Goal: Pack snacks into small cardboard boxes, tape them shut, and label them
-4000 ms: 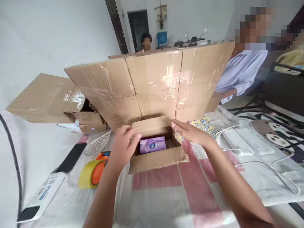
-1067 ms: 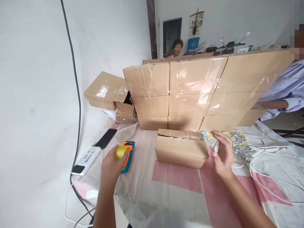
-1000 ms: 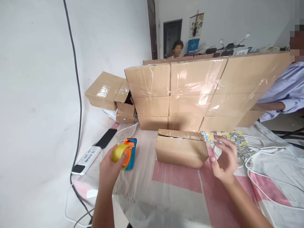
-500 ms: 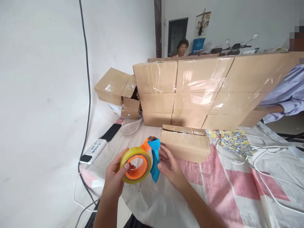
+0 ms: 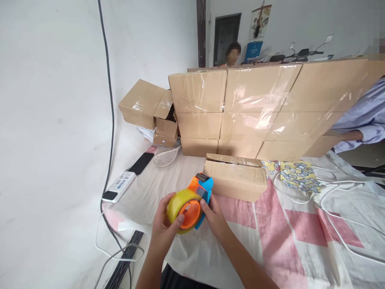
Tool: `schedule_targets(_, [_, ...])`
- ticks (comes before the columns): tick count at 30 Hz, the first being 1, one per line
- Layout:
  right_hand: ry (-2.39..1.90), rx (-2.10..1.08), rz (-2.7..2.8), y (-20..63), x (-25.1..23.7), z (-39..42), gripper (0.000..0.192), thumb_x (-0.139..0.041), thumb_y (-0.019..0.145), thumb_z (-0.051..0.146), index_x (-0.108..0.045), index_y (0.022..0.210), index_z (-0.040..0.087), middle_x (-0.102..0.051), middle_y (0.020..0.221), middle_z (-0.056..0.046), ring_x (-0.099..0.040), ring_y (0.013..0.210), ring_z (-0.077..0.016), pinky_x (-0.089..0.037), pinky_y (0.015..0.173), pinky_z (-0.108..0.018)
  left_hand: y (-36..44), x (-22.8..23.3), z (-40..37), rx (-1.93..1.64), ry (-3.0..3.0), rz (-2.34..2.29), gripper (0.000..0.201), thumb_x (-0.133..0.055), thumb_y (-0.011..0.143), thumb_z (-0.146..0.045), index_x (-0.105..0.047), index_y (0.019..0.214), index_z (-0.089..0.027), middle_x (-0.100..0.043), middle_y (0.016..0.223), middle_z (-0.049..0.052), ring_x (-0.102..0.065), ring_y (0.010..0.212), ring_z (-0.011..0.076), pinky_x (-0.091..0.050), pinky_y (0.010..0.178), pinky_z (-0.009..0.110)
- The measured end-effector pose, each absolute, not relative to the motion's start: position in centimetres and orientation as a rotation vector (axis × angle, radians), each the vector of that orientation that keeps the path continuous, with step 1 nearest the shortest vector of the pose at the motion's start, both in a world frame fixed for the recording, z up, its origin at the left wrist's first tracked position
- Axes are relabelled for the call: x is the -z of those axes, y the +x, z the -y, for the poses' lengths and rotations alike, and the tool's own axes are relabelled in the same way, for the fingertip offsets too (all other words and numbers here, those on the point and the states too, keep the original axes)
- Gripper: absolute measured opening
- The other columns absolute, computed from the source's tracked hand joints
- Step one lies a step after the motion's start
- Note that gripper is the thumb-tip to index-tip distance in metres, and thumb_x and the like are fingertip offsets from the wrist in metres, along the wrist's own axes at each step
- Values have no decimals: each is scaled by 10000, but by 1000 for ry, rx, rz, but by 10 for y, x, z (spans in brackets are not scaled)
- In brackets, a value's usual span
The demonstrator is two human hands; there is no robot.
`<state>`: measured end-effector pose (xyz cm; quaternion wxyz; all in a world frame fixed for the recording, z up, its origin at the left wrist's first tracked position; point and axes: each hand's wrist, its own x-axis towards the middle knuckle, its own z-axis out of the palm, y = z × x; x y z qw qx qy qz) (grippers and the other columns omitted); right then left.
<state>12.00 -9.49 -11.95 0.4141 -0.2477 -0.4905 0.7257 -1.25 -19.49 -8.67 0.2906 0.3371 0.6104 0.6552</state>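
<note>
Above the near part of the cloth-covered table, both my hands hold a tape dispenser with a roll of yellowish tape (image 5: 177, 202) on its orange hub. My left hand (image 5: 164, 220) is closed round the left side of the roll, its thumb at the hub. My right hand (image 5: 214, 212) grips the blue side of the tape dispenser (image 5: 206, 186), with the thumb by the roll's right edge. The dispenser's orange head points away from me. Just beyond it lies a small cardboard box (image 5: 236, 180), whose top flaps show a gap.
Stacked cardboard boxes (image 5: 249, 108) wrapped in clear film form a wall behind. At left are more boxes (image 5: 144, 104), a mesh scoop (image 5: 166, 157) and a white-and-black device (image 5: 120, 186). White cables (image 5: 327, 204) and yellow patterned sheets (image 5: 299, 176) lie right. A person's sleeve (image 5: 365, 116) shows far right.
The roll and the blue dispenser side, apart by a small gap before, are now together. My left hand has moved right with the roll, and my right hand has closed in on the dispenser.
</note>
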Motion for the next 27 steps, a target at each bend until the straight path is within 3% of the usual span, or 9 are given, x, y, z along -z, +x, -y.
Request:
schedule_targets(4, [-733, -1873, 1070, 119, 136, 102, 514, -674, 890, 649, -669, 1192, 233, -738, 1198, -78, -679, 1127, -269, -533, 1011, -431, -13, 90, 206, -1521, 1295, -1810, 596, -721, 854, -470, -532, 1380, -263, -629, 1355, 106, -635, 1233, 292, -553, 1015, 426])
schedule_targets(15, [-706, -2004, 856, 119, 135, 110, 589, -727, 842, 655, -636, 1259, 248, -740, 1206, -85, -706, 1091, -268, -540, 1023, -465, -11, 74, 209, -1307, 1404, -2007, 586, -654, 910, -489, -488, 1427, -268, -663, 1327, 109, -658, 1192, 293, -543, 1003, 476])
schedule_targets(22, [-737, -1691, 1149, 124, 152, 109, 482, -760, 850, 568, -652, 1192, 245, -746, 1139, -83, -709, 1047, -253, -585, 933, -397, -36, 80, 215, -1010, 1872, -1919, 636, -558, 966, -256, -312, 1550, -316, -532, 1502, 105, -527, 1384, 257, -489, 1112, 451])
schedule_targets(27, [-640, -1508, 1395, 122, 148, 116, 553, -748, 892, 453, -567, 1390, 295, -682, 1257, -75, -657, 1153, -255, -552, 995, -395, -39, 69, 215, -1056, 1979, -1966, 562, -549, 950, -185, -414, 1483, -302, -526, 1457, 100, -490, 1376, 250, -467, 1121, 443])
